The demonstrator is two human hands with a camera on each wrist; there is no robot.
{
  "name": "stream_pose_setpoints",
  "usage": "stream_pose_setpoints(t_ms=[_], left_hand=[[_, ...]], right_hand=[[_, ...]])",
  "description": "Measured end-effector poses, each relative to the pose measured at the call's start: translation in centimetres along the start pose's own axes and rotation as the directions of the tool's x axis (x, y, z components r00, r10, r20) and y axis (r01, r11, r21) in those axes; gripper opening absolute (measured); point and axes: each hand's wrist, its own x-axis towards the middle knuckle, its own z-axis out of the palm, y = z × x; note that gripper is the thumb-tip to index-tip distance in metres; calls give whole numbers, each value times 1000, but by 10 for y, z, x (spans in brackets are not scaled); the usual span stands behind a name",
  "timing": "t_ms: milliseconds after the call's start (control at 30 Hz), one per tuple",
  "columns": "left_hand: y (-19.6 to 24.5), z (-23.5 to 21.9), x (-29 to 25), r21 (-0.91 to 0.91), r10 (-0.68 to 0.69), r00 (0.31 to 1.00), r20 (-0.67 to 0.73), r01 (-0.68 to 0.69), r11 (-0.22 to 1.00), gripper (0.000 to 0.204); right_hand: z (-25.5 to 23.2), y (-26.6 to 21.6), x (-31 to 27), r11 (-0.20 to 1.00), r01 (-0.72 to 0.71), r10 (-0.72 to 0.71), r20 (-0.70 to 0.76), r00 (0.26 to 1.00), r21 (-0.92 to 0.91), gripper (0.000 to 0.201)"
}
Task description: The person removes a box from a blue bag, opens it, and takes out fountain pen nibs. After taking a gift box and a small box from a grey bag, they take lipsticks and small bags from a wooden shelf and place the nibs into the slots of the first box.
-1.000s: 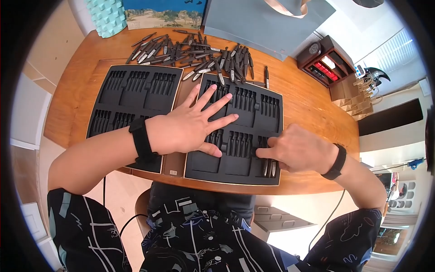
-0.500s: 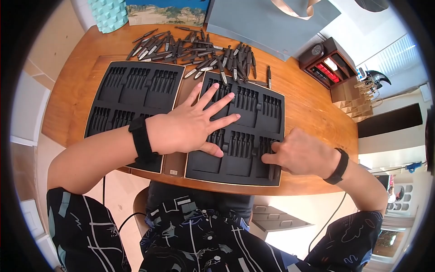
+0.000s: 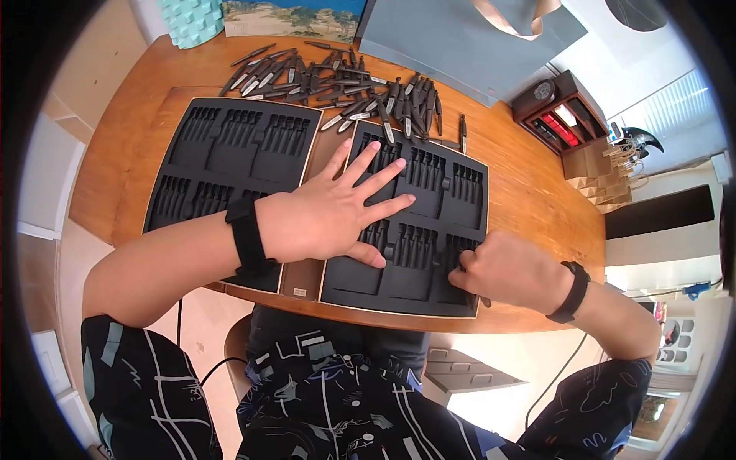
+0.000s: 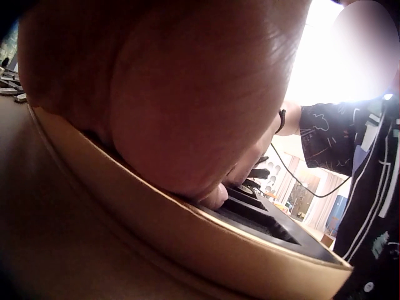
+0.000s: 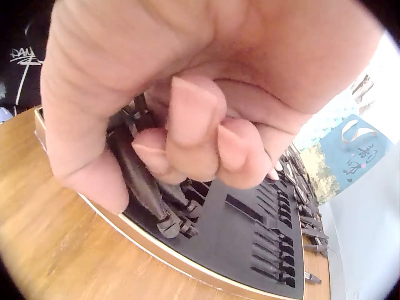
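My left hand (image 3: 310, 222) lies spread across the right half (image 3: 360, 295) of a hinged black case, fingers apart. At that half's front right compartment, my right hand (image 3: 510, 264) has curled fingers. In the right wrist view, a dark slim pen-like piece (image 5: 142, 175) with a knobbed end lies between thumb and fingers, tilted over the slots. Another such piece (image 5: 186, 203) lies beside it. The palm hides their other ends. Slotted black foam lines the case, and its left half (image 3: 261, 165) lies partly under my left forearm.
Behind the case lies a heap of dark slim pieces (image 3: 337, 84) with silvery ends, one piece (image 3: 463, 132) apart at the right. A large grey-blue bag (image 3: 452, 46) stands at the back. A brown wooden box (image 3: 556, 115) stands at the back right.
My right hand has shifted slightly toward the front edge of the case. Silvery piece ends visible below it a second ago are now hidden. My left hand stays spread on the case.
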Motion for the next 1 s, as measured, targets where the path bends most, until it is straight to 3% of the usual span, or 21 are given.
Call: stream_pose_setpoints(t_ms=[100,200,267,333,400,533,667,733,767,800,867,900,933,1000], left_hand=[[-2,3,-1,8,15,1000,-25,-15,1000,99],[0,1,0,11,0,1000,-4,0,1000,100],[-1,6,0,27,6,1000,-25,-6,1000,100],[-1,7,0,23,20,999,-46,-19,1000,99],[0,3,1,51,13,1000,-14,-12,999,98],[5,-7,3,68,-13,997,81,7,998,97],[2,-29,2,21,4,992,124,-6,1000,97],[-8,-51,3,-296,-89,996,25,93,951,91],[-21,-61,2,-383,-138,989,-43,111,917,88],[-49,-61,6,-378,-116,977,-180,40,925,86],[-76,-91,-1,-283,-409,910,-72,375,883,86],[-85,-96,-4,-141,-579,815,-41,568,811,86],[-98,-94,-6,4,-729,683,-45,730,684,88],[-131,-88,-10,-91,-848,528,-46,843,530,99]], right_hand=[[0,1,-3,1000,-4,4,29,1000,-11,14],[-11,10,-10,998,-53,53,-29,998,23,12],[-36,30,-13,966,-171,206,-175,963,193,18],[-42,63,-6,935,-193,300,-373,878,297,22],[-46,97,12,859,-205,391,-343,854,469,19],[-40,145,76,831,-349,510,-345,788,433,25],[-34,168,116,814,-348,533,-364,764,465,29],[-31,169,122,750,-422,601,-257,757,510,40],[-30,171,122,734,-455,625,-242,742,504,51],[-28,171,118,730,-459,636,-255,728,506,51],[-25,162,106,637,-514,730,-234,643,575,55],[-15,162,105,585,-602,795,-235,559,544,59],[-15,159,101,579,-605,802,-248,544,547,59],[-16,158,93,190,-735,936,107,336,651,73]])
